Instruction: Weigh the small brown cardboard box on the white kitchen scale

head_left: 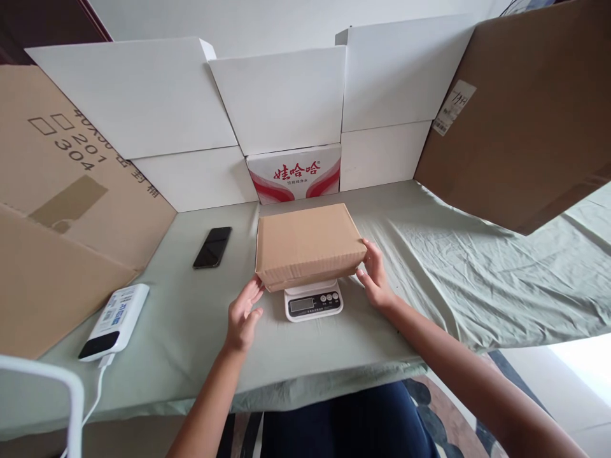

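Note:
A closed brown cardboard box sits over a white kitchen scale, covering its weighing plate. The scale's display and buttons stick out in front of the box; I cannot read any figure on the display. My left hand has its fingertips against the box's lower left corner, the thumb held away from it. On the other side, my right hand grips the lower right corner, with fingers along the side and thumb near the bottom edge. Whether the box's full weight rests on the scale, I cannot tell.
A black smartphone lies to the left, and a white power bank with a cable lies nearer the front. White boxes form a wall behind. Large cardboard boxes stand left and right. Green cloth covers the table.

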`<state>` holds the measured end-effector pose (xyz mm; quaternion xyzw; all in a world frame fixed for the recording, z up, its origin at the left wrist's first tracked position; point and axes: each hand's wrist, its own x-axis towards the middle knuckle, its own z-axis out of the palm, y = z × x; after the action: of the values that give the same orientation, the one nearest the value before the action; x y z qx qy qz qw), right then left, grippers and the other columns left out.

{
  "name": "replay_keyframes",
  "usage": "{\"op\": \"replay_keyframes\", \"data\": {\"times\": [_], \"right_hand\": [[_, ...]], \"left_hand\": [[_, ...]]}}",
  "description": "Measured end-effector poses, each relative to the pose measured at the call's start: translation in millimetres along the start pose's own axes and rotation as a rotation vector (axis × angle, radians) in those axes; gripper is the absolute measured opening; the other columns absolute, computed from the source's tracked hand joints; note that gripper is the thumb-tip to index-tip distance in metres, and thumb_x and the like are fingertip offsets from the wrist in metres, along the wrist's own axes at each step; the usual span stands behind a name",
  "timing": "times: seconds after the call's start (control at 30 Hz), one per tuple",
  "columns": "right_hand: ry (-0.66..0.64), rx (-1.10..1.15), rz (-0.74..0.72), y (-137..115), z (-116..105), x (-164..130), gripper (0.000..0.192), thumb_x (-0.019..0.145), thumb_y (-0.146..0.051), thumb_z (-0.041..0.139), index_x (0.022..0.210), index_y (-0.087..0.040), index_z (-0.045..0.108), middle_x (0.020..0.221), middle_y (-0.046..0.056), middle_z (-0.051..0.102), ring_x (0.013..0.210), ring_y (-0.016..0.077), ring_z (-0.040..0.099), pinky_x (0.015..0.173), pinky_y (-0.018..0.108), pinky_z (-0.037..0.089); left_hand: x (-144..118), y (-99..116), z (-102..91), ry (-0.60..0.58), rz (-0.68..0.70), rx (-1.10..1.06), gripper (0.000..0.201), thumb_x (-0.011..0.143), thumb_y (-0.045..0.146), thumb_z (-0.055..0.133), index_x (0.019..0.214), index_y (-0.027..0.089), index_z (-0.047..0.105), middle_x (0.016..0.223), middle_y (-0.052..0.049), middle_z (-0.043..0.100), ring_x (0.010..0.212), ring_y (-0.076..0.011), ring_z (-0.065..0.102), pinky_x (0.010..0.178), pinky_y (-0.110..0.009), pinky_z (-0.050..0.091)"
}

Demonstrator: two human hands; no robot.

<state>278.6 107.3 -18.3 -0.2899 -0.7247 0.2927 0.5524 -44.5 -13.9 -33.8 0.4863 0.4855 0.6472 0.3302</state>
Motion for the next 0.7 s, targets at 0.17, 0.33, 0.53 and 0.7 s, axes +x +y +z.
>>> {"op": "replay_keyframes", "data": {"times": [0.17,0.33,0.53,0.7], "right_hand": [[-0.018,-0.009,-0.015,-3.8,-0.3,1.5,0.061,0.101,-0.060,0.050,0.156,-0.036,0.038,0.147,0.012,0.050,0.137,0.0333,0.053,0.109,0.053,0.054],[-0.016,0.003,-0.037,-2.5,1.4,3.3,0.060,0.101,-0.059,0.050,0.155,-0.036,0.037,0.145,0.012,0.051,0.136,0.0325,0.052,0.108,0.053,0.053],[0.016,0.033,-0.001,-8.7,1.0,5.2,0.062,0.102,-0.060,0.048,0.158,-0.037,0.033,0.149,0.011,0.049,0.139,0.0323,0.052,0.112,0.056,0.050],[0.037,0.082,0.018,-12.7,0.6,7.2,0.062,0.103,-0.058,0.046,0.160,-0.041,0.030,0.147,0.009,0.051,0.136,0.0316,0.055,0.112,0.057,0.049]], "left_hand": [[-1.4,1.9,-1.8,0.030,-0.007,0.004,0.064,0.074,0.028,0.070,0.137,0.018,0.070,0.144,-0.020,0.066,0.138,-0.0423,0.059,0.116,-0.063,0.047],[-1.8,-3.4,-4.2,0.021,0.010,-0.002,0.062,0.077,0.027,0.071,0.138,0.019,0.070,0.144,-0.020,0.066,0.138,-0.0418,0.059,0.117,-0.063,0.046],[2.8,4.7,-1.0,0.054,0.092,-0.063,0.074,0.079,0.024,0.069,0.152,0.026,0.056,0.160,-0.017,0.052,0.149,-0.0398,0.047,0.118,-0.060,0.044],[7.1,12.7,0.2,0.089,0.125,-0.123,0.077,0.079,0.022,0.067,0.155,0.029,0.053,0.163,-0.016,0.048,0.153,-0.0381,0.041,0.121,-0.058,0.041]]}}
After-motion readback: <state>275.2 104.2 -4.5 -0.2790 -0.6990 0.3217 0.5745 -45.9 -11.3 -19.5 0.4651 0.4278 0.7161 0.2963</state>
